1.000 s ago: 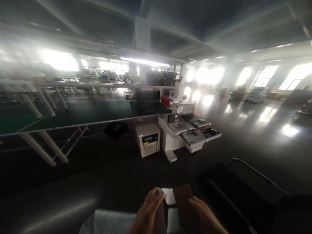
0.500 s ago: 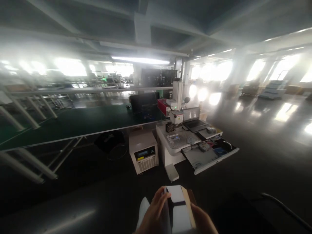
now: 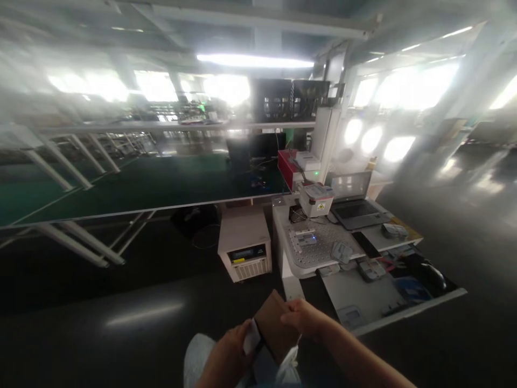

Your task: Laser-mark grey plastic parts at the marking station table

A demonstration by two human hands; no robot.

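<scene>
My left hand [image 3: 230, 353] is closed around a white box-like piece [image 3: 252, 338], low in the middle of the view. My right hand [image 3: 301, 318] pinches the right edge of a flat brown cardboard piece [image 3: 274, 324], tilted up right beside the white piece. Below the cardboard, some crumpled white material [image 3: 288, 366] shows near my body. The lower part of what I hold is cut off by the bottom edge, and the cardboard hides some of it.
Ahead stands a white machine table with a perforated plate [image 3: 319, 253], a laptop [image 3: 357, 207] and a boxy machine head [image 3: 316, 200]. Its open drawer [image 3: 359, 296] juts out at the right. A beige cabinet [image 3: 244, 242] stands beside it, below a long green bench [image 3: 161, 186].
My view has moved nearer the machine table. My right hand has shifted from the side of the white-panelled item to the brown cardboard, which now stands out in front of it.
</scene>
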